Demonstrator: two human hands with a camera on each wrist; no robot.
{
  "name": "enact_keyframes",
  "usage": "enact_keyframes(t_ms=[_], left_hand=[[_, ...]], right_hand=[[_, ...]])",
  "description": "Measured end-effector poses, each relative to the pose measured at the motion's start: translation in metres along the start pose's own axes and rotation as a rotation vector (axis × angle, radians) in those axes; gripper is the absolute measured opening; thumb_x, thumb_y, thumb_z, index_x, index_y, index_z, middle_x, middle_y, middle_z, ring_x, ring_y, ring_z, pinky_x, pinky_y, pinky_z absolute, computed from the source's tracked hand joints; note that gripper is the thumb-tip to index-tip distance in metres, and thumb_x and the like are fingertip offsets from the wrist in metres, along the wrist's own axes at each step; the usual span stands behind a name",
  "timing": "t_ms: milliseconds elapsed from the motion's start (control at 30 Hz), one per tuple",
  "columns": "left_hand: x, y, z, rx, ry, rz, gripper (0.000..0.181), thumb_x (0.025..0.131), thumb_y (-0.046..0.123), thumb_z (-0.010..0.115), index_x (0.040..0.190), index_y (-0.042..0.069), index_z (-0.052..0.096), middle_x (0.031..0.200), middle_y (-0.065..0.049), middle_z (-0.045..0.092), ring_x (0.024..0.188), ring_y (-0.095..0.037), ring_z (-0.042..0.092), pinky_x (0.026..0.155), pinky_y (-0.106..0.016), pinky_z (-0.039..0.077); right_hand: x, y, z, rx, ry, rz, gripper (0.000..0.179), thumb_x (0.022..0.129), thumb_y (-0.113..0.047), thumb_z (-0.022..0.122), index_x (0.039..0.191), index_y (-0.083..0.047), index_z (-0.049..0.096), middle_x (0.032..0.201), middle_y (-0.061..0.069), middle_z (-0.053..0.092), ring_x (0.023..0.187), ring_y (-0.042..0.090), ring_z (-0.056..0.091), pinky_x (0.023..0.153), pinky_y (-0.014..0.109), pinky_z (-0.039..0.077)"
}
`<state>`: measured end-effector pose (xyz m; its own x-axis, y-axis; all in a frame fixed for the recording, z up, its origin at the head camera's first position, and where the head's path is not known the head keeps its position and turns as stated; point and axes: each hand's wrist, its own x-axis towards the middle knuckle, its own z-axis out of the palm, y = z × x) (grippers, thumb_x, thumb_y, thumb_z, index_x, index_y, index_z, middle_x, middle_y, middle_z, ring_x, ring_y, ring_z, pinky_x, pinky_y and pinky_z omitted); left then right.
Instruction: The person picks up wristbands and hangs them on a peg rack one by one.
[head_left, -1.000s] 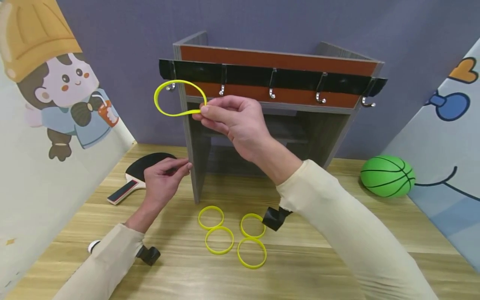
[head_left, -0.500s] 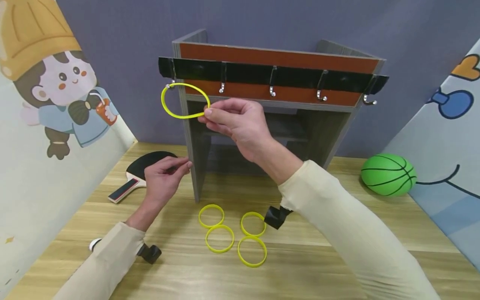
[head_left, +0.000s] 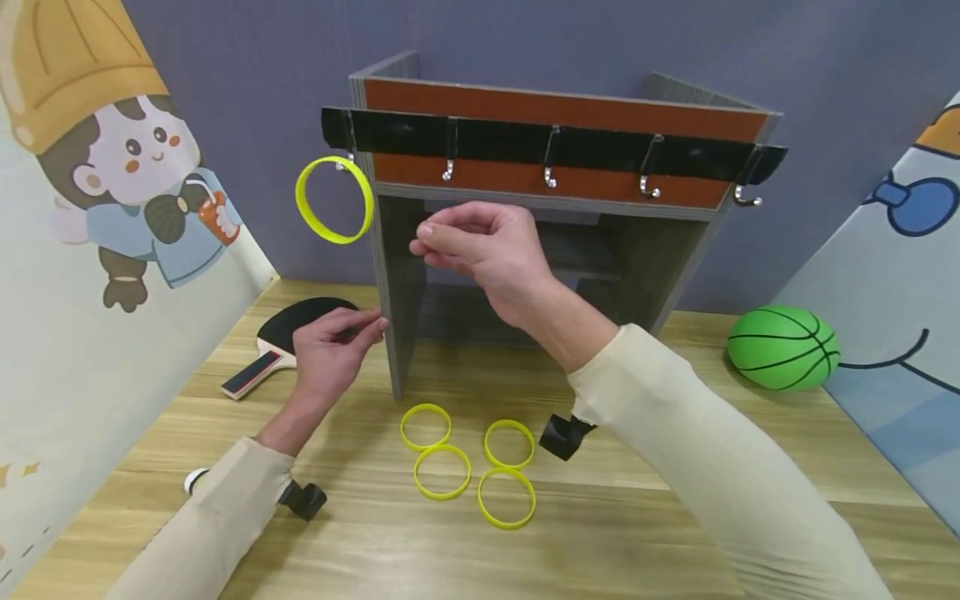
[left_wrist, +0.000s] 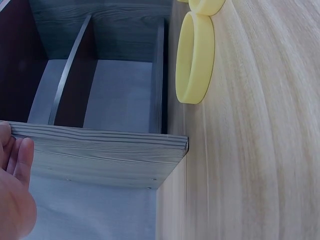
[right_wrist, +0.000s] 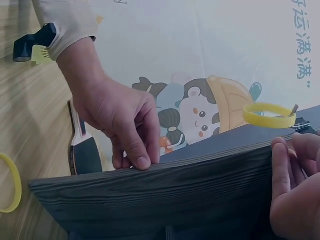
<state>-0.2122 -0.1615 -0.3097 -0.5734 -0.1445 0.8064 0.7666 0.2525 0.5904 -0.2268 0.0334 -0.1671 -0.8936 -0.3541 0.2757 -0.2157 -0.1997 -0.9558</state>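
A yellow silicone wristband [head_left: 369, 204] hangs from the leftmost hook [head_left: 350, 155] of the black hook rail [head_left: 502, 142]. My right hand [head_left: 491, 250] is just to the right of that wristband, apart from it and holding nothing; its thumb and index fingertips are close together. In the right wrist view, the hanging wristband [right_wrist: 270, 121] circles the hook's tip. Lower down, my left hand [head_left: 333, 346] pinches the front edge of the grey cabinet's left side panel [head_left: 390, 350]. The left wrist view shows its fingers [left_wrist: 22, 162] against the panel's outer face.
Several more yellow wristbands [head_left: 507, 525] lie on the wooden table [head_left: 615, 533] before the cabinet. A table tennis paddle [head_left: 258, 375] lies behind my left hand. To the right sits a green ball [head_left: 783, 348]. The other hooks [head_left: 550, 179] on the rail are bare.
My right hand has let go of the wristband, which now hangs on the leftmost hook, and has drawn slightly right. The left hand keeps its place on the cabinet panel.
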Motion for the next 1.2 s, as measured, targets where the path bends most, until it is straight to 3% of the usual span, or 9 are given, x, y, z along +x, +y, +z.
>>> enact_keyframes(t_ms=[267, 767, 967, 1067, 1200], left_hand=[[0.0, -0.002, 0.003, -0.008, 0.002, -0.009, 0.012, 0.073, -0.02, 0.07, 0.084, -0.016, 0.069, 0.072, -0.025, 0.064, 0.057, -0.022, 0.064, 0.054, -0.021, 0.053], [0.002, -0.003, 0.005, -0.048, 0.004, -0.022, 0.012, 0.072, -0.022, 0.069, 0.084, -0.017, 0.068, 0.072, -0.027, 0.063, 0.058, -0.018, 0.065, 0.055, -0.019, 0.053], [-0.002, -0.018, 0.002, -0.051, 0.034, -0.008, 0.013, 0.072, -0.018, 0.072, 0.083, -0.01, 0.072, 0.071, -0.021, 0.065, 0.058, -0.012, 0.065, 0.053, -0.018, 0.052], [-0.003, -0.016, 0.002, -0.068, 0.035, -0.029, 0.012, 0.073, -0.017, 0.072, 0.084, -0.011, 0.071, 0.072, -0.023, 0.065, 0.059, -0.011, 0.065, 0.055, -0.019, 0.053], [-0.002, -0.002, 0.003, -0.076, 0.028, -0.047, 0.011, 0.073, -0.021, 0.069, 0.084, -0.017, 0.068, 0.072, -0.029, 0.062, 0.059, -0.012, 0.066, 0.055, -0.02, 0.054]], right_hand=[[-0.016, 0.011, -0.019, -0.083, -0.012, 0.041, 0.015, 0.082, -0.004, 0.074, 0.094, 0.004, 0.069, 0.091, 0.019, 0.068, 0.082, 0.03, 0.068, 0.078, 0.039, 0.055], [-0.062, 0.062, -0.085, -0.322, -0.016, 0.197, 0.014, 0.083, -0.007, 0.074, 0.092, 0.003, 0.07, 0.086, 0.019, 0.068, 0.081, 0.034, 0.066, 0.073, 0.043, 0.056], [-0.077, 0.084, -0.106, -0.337, -0.034, 0.251, 0.017, 0.083, -0.008, 0.074, 0.095, 0.004, 0.07, 0.086, 0.02, 0.068, 0.078, 0.033, 0.067, 0.072, 0.043, 0.056], [-0.084, 0.095, -0.114, -0.337, -0.055, 0.271, 0.02, 0.083, -0.008, 0.074, 0.095, 0.007, 0.069, 0.083, 0.017, 0.068, 0.079, 0.036, 0.066, 0.072, 0.044, 0.056], [-0.095, 0.11, -0.121, -0.345, -0.096, 0.308, 0.021, 0.084, -0.01, 0.073, 0.096, 0.007, 0.07, 0.084, 0.016, 0.068, 0.081, 0.041, 0.064, 0.075, 0.048, 0.054]])
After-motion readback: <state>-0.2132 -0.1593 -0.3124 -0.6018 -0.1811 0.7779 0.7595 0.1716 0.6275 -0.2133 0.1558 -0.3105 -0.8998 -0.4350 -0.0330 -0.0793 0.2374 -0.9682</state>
